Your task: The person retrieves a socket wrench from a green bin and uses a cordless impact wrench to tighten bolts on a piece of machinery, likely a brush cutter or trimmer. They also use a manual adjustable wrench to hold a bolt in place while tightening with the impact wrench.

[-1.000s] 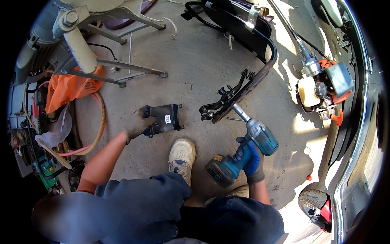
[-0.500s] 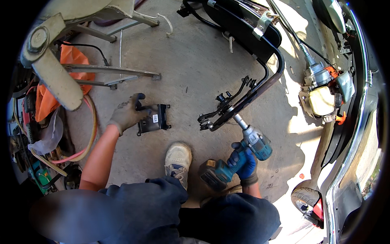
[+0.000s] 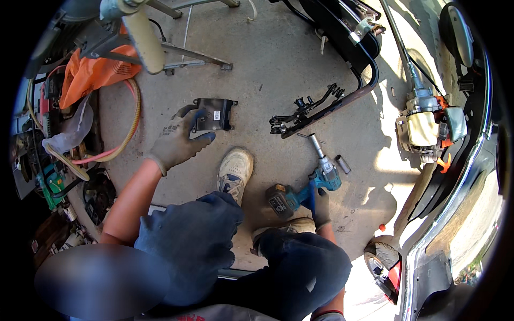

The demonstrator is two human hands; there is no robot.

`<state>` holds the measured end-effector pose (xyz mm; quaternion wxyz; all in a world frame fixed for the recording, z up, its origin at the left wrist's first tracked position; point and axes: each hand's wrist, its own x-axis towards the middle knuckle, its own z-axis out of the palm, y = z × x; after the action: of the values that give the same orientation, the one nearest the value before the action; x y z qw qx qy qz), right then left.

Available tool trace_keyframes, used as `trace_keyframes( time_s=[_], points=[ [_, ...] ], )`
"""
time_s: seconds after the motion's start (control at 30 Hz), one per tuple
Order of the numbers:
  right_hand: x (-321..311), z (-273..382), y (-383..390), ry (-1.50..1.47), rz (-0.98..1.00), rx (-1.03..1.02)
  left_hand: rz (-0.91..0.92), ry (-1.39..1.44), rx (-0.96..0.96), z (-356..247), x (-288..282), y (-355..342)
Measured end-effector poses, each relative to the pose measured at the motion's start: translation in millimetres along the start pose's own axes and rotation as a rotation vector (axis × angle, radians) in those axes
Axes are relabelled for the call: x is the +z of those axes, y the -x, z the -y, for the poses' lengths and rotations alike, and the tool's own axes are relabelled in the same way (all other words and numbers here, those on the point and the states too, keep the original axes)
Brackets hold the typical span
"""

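My left hand (image 3: 182, 139), in a grey work glove, hovers at the near left edge of a flat black plastic housing (image 3: 217, 119) with a small white label. Its fingers are apart and hold nothing; I cannot tell whether a fingertip touches the housing. At the right, my gloved right hand (image 3: 321, 207) is closed around the handle of a teal cordless impact wrench (image 3: 327, 175), low by the floor. A long socket points up from the wrench's nose. Beside it lies a loose dark socket (image 3: 342, 164).
A black metal frame (image 3: 321, 114) with a linkage and spring lies ahead. A brush cutter (image 3: 423, 125) is at the right, beside a chrome-edged vehicle (image 3: 458, 214). Metal stand legs (image 3: 198, 56), an orange bag (image 3: 96, 75) and hoses (image 3: 134, 112) crowd the left. My shoe (image 3: 235, 166) stands between.
My right hand has brought the impact wrench down and away from the metal frame's end, and the loose socket has come into sight. My left hand has drawn back toward me from the housing.
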<state>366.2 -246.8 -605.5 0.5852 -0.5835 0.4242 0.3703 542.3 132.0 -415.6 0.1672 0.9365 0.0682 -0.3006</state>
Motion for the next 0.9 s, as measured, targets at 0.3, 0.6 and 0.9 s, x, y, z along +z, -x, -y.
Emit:
trace_keyframes(
  time_s=[0.3, 0.6, 0.9],
  points=[
    [-108, 92, 119, 0.588, -0.018, -0.353, -0.16, 0.45, -0.358, 37, -26, 202],
    [-102, 139, 255, 0.838, 0.031, -0.107, 0.119, 0.936, -1.183, 52, 0, 521],
    [105, 191, 369, 1.108, 0.292, -0.113, -0.098, 1.274, -1.462, 85, 41, 753]
  ],
)
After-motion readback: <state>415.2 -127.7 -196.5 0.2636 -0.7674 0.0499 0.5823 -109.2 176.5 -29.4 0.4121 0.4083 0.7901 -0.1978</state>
